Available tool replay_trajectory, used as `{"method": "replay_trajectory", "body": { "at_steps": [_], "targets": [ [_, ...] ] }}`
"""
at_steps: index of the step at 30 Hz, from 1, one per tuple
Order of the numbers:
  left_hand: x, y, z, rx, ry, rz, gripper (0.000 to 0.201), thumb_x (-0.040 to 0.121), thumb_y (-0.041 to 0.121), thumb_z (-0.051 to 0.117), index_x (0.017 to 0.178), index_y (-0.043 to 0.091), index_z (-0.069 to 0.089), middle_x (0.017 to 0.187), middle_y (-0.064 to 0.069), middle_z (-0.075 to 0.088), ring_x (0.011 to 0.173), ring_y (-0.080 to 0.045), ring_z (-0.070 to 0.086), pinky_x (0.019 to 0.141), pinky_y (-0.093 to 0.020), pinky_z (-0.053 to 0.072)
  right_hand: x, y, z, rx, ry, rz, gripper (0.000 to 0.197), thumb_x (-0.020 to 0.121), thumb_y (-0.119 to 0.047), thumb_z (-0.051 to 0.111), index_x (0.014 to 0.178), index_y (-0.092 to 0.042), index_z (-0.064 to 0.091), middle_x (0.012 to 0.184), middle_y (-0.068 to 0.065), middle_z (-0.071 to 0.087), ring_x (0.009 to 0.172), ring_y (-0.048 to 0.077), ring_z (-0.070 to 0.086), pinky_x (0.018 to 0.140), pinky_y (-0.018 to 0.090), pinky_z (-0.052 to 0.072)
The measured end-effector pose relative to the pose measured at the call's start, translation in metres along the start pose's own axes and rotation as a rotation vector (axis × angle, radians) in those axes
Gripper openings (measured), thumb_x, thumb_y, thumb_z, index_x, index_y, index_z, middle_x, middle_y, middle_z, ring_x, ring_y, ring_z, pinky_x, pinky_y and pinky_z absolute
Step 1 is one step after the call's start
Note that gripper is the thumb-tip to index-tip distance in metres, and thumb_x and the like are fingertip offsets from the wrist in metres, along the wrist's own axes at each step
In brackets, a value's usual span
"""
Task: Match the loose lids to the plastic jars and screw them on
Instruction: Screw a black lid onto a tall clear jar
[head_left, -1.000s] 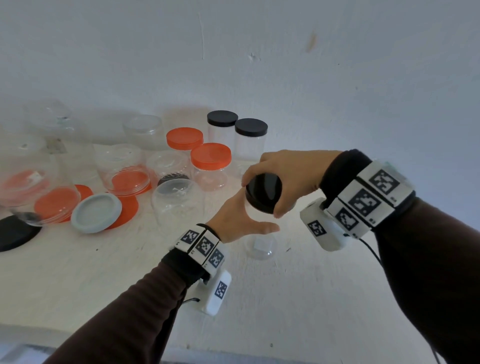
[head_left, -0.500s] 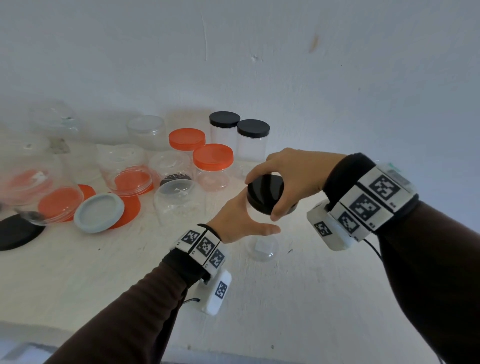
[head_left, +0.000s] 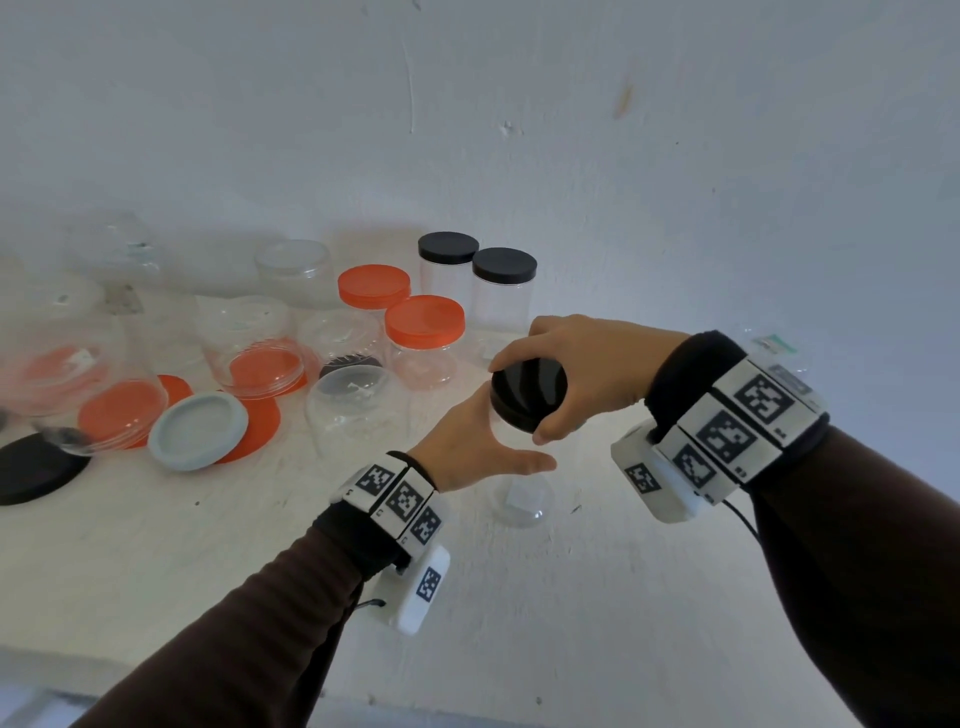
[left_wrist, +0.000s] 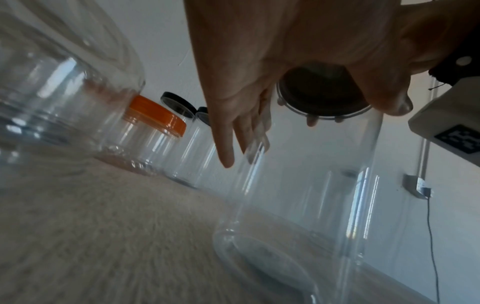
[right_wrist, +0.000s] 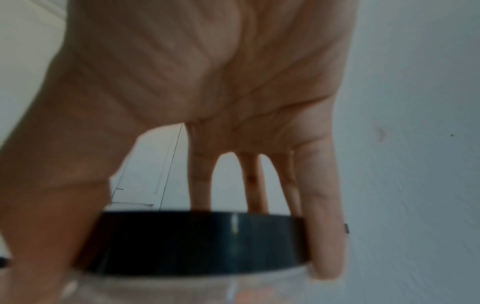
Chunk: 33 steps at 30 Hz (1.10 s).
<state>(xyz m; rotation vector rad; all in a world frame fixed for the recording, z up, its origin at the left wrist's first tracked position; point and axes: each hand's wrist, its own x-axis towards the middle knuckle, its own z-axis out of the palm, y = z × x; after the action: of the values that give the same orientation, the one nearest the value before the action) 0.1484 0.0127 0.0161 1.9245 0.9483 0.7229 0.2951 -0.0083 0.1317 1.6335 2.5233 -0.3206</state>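
Two hands on one jar right now: your left hand is wrapped around the side of a tall clear plastic jar standing on the white table, near the middle and to the right of the other jars, thumb in front and fingers lying along the far wall. Your right hand comes down from above with thumb and fingers curled round the rim of a black lid sitting on the jar's mouth. That lid is a plain glossy black disc with a smooth straight side wall, and from the right wrist view it sits level on the clear neck; can't tell how far it's threaded on. The jar is see-through with straight walls and a round base, with a small pale patch at the bottom. Further back, two black-lidded jars and two orange-lidded jars stand capped. Off to the left you've got open clear jars, a grey lid, loose orange lids and a black lid at the table's left edge.
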Motion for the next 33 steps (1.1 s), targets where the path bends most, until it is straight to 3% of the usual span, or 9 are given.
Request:
{"method": "replay_trajectory", "body": {
  "at_steps": [2,5,9,12,16,20,23,26,33],
  "targets": [
    [-0.002,-0.003,-0.006,0.015,-0.024,-0.003,0.080,0.070,0.035,0.078,0.136,0.023,0.034,0.130,0.011,0.048,0.117,-0.004,0.045,0.093,-0.018,0.035,0.001,0.002,0.002,0.002,0.019,0.015,0.072,0.074,-0.042,0.073,0.136,-0.037,0.037,0.116,-0.005,0.041,0.103,0.016,0.045,0.081,0.024,0.041],
    [-0.007,-0.004,-0.018,0.069,0.007,0.018,0.067,0.075,0.030,0.074,0.132,0.023,0.040,0.129,0.010,0.048,0.116,-0.003,0.047,0.089,-0.014,0.037,0.004,0.010,0.004,-0.001,0.050,0.037,0.075,0.076,-0.039,0.072,0.140,-0.036,0.033,0.123,-0.003,0.040,0.108,0.018,0.045,0.087,0.027,0.043],
    [-0.015,-0.001,-0.039,0.217,0.193,0.148,0.044,0.083,0.032,0.067,0.123,0.021,0.052,0.119,0.014,0.053,0.108,0.002,0.050,0.091,-0.012,0.038,0.014,0.028,0.011,-0.055,0.116,0.083,0.077,0.079,-0.035,0.070,0.143,-0.031,0.028,0.139,-0.001,0.036,0.119,0.021,0.043,0.093,0.031,0.041],
    [-0.016,-0.005,-0.058,0.326,0.320,0.242,0.039,0.084,0.036,0.057,0.117,0.016,0.057,0.112,0.014,0.055,0.102,0.004,0.048,0.087,-0.005,0.034,0.024,0.043,0.017,-0.018,0.208,0.153,0.074,0.083,-0.033,0.067,0.145,-0.026,0.027,0.149,0.001,0.028,0.130,0.023,0.034,0.100,0.035,0.036],
    [-0.011,-0.022,-0.080,0.535,0.389,0.172,0.032,0.088,0.026,0.060,0.117,0.012,0.057,0.108,0.005,0.055,0.095,-0.005,0.046,0.087,-0.023,0.039,0.041,0.063,0.029,0.011,0.344,0.220,0.070,0.087,-0.033,0.062,0.146,-0.021,0.025,0.153,0.003,0.021,0.139,0.021,0.019,0.107,0.036,0.029],
    [-0.004,-0.044,-0.091,0.696,0.332,0.022,0.042,0.088,0.041,0.055,0.120,0.013,0.055,0.117,-0.001,0.057,0.106,-0.016,0.051,0.094,-0.038,0.042,0.060,0.080,0.037,0.067,0.420,0.264,0.069,0.089,-0.032,0.060,0.146,-0.020,0.024,0.154,0.004,0.016,0.142,0.022,0.011,0.106,0.044,0.033],
    [0.000,-0.057,-0.091,0.776,0.270,-0.071,0.071,0.077,0.064,0.027,0.119,0.015,0.056,0.123,0.001,0.056,0.114,-0.018,0.049,0.099,-0.041,0.037,0.073,0.089,0.039,0.086,0.448,0.297,0.069,0.089,-0.031,0.059,0.146,-0.020,0.023,0.154,0.005,0.014,0.142,0.023,0.007,0.105,0.047,0.035],
    [0.002,-0.064,-0.091,0.813,0.249,-0.116,0.078,0.074,0.067,0.013,0.116,0.018,0.058,0.122,0.003,0.057,0.114,-0.016,0.049,0.099,-0.041,0.035,0.084,0.097,0.040,0.085,0.465,0.320,0.069,0.089,-0.030,0.059,0.146,-0.018,0.022,0.154,0.007,0.014,0.142,0.025,0.006,0.105,0.048,0.036],
    [0.002,-0.065,-0.088,0.813,0.251,-0.128,0.077,0.074,0.065,0.009,0.117,0.022,0.056,0.122,0.008,0.056,0.115,-0.013,0.046,0.099,-0.037,0.034,0.102,0.106,0.040,0.091,0.522,0.373,0.067,0.089,-0.031,0.059,0.145,-0.017,0.025,0.153,0.008,0.016,0.142,0.025,0.005,0.099,0.051,0.039]
  ]
}}
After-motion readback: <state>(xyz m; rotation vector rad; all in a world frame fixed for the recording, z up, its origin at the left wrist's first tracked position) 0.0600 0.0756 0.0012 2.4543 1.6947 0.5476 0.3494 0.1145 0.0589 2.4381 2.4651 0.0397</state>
